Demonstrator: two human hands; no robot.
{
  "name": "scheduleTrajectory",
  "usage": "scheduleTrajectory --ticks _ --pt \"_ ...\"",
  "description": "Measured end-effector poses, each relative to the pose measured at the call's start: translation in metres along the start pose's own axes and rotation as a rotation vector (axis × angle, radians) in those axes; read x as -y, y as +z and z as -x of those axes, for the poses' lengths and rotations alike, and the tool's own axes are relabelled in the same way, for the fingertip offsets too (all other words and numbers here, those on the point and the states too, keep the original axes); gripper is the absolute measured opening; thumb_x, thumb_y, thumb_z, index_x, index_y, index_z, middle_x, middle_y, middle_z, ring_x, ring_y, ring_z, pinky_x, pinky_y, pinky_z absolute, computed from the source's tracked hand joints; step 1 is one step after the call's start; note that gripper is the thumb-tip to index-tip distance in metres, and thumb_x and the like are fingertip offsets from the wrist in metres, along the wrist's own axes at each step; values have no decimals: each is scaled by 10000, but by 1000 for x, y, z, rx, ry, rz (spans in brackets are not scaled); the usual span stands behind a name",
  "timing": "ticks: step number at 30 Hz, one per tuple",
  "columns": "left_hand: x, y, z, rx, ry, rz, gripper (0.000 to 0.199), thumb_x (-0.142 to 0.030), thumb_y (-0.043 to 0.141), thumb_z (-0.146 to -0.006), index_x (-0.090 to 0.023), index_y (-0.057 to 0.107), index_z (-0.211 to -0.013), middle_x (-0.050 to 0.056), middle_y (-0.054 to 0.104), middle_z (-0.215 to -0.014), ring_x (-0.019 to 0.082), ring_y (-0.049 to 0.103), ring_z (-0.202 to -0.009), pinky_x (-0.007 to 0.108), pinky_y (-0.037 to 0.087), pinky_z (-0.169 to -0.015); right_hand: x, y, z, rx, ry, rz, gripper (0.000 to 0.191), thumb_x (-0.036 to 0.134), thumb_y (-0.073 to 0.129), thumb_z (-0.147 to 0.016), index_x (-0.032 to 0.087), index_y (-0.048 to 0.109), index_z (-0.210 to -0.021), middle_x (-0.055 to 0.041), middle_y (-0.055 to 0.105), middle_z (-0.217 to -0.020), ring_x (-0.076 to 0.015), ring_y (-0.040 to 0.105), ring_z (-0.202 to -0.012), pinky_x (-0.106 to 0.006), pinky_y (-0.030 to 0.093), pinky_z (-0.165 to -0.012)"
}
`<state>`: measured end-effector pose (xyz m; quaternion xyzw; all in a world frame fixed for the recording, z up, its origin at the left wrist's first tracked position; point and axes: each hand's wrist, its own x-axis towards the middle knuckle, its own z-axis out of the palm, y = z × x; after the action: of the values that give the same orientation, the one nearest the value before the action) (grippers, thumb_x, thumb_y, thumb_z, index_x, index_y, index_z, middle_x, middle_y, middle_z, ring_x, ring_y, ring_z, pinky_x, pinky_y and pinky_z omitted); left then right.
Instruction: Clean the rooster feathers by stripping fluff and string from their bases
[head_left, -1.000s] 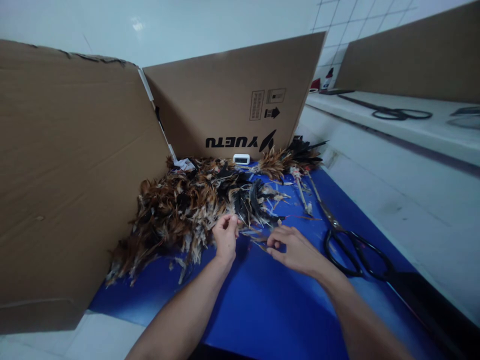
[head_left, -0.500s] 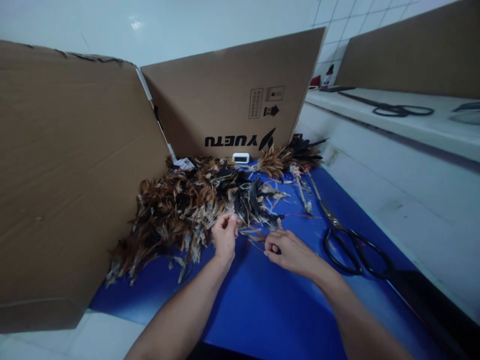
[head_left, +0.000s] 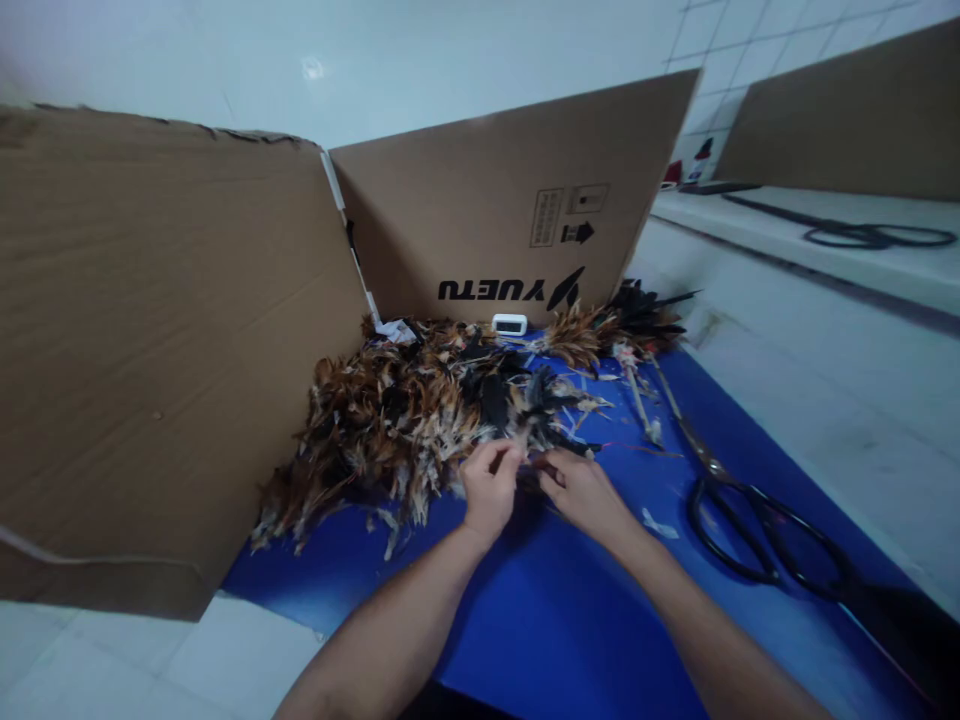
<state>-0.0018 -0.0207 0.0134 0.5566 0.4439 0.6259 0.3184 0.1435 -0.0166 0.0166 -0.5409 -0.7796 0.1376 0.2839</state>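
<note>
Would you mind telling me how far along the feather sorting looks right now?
Done: one small bunch lies apart by the cardboard. In hand: the left hand and right hand pinch feathers at the edge of the pile. Left: most of the pile is untouched; the scissors lie unused.

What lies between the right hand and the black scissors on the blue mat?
Head view: mostly bare blue mat, with one small pale feather scrap between the right hand and the scissors.

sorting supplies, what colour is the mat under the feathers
Blue mat, seen in the head view.
</note>
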Motion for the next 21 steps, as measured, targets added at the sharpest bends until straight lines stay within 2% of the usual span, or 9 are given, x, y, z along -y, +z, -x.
scheduleTrajectory --ticks 3,6,13,17,21 --pt "-8 0 5 43 132 -106 174 -260 555 -820 -156 677 -753 35 654 -700 126 579 -638 247 467 -636 3 8 0 -7 -16 -36 205 190 459 -788 190 637 -888 -67 668 -876 -206 622 -830 -314 463 -743" --pt "-12 1 7 56 207 -143 155 -232 562 -822 -162 686 -761 40 670 -704 139 598 -682 256 478 -673 4 14 2 -1 -48 -25 218 211 465 -800 192 646 -919 -81 673 -914 -228 618 -895 -340 465 -786" --pt "-11 2 10 107 428 -119 149 -204 553 -830 -144 687 -809 60 690 -731 143 619 -678 256 502 -651 -2 27 12 29 -12 68 279 162 428 -780 172 643 -957 -86 676 -839 -229 627 -801 -340 478 -705" --pt "-11 3 11 116 457 -136 151 -216 550 -836 -149 684 -821 58 696 -731 137 626 -669 250 511 -634 -5 30 18 -15 -34 108 262 176 420 -787 171 645 -920 -96 671 -863 -233 620 -814 -347 480 -713" --pt "-8 4 12 127 441 -165 173 -248 539 -845 -153 680 -817 59 703 -746 137 636 -680 256 524 -648 -9 31 22 -132 -52 250 243 202 408 -815 160 644 -857 -116 651 -802 -248 610 -748 -363 476 -674"
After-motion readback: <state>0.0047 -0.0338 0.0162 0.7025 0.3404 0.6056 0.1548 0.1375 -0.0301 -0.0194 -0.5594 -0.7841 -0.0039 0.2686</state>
